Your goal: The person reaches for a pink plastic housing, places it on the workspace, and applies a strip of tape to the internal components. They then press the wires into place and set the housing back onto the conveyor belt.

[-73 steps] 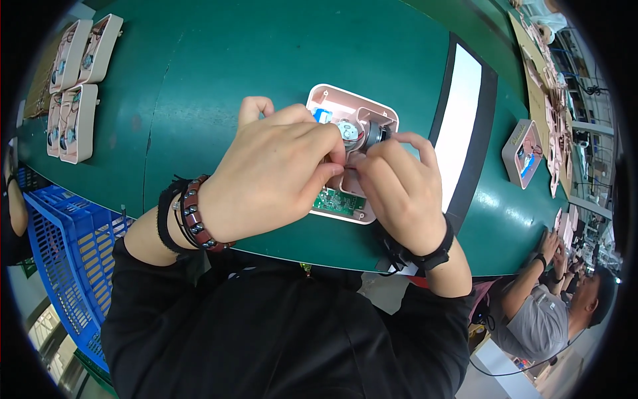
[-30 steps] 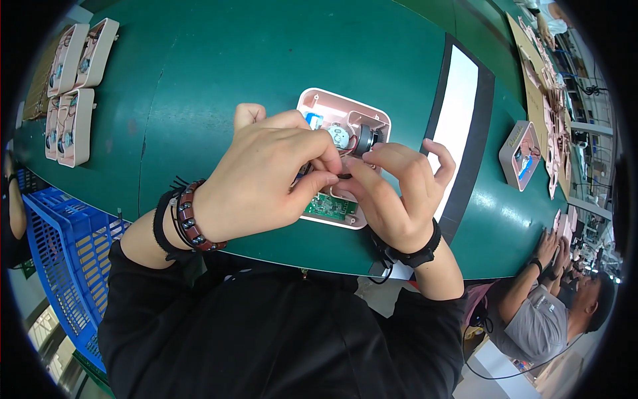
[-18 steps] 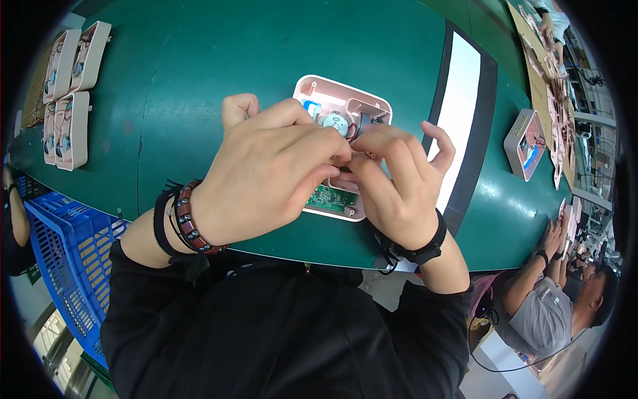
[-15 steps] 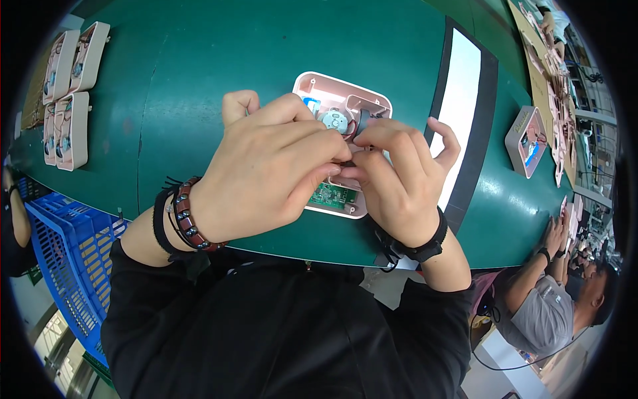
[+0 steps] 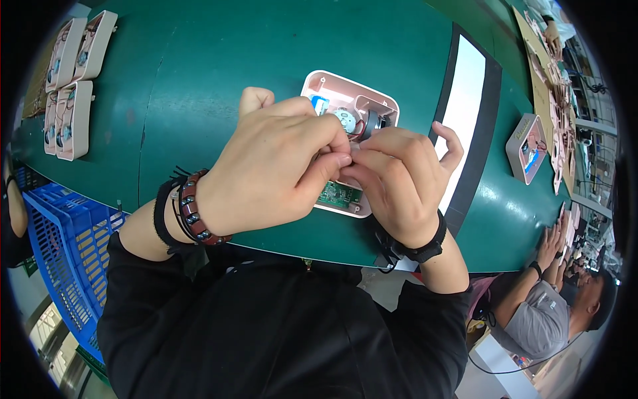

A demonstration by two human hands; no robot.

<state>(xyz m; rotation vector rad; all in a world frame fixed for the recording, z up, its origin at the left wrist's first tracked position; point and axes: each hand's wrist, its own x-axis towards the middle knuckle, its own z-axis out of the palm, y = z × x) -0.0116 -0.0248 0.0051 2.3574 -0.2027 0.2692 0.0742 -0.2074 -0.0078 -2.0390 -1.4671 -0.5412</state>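
Note:
A pink square plastic housing (image 5: pixel 330 85) lies open on the green table (image 5: pixel 226 80) in front of me. Inside it I see a small silver motor (image 5: pixel 364 124), a blue part (image 5: pixel 319 104) and a green circuit board (image 5: pixel 339 194). My left hand (image 5: pixel 276 169) and my right hand (image 5: pixel 395 179) meet over the housing's middle, fingertips pinched together on something small that the fingers hide. The left wrist wears dark bead bracelets, the right a black band.
Several more pink housings (image 5: pixel 70 73) lie at the table's far left. Another housing (image 5: pixel 525 147) stands at the right beyond a white strip with black borders (image 5: pixel 465 120). A blue crate (image 5: pixel 63 253) sits below left. Another person (image 5: pixel 551 312) works at lower right.
The hands have stayed over the housing, with small shifts of the fingers; my right fingers have curled in closer to my left fingertips. The housing has not moved on the table.

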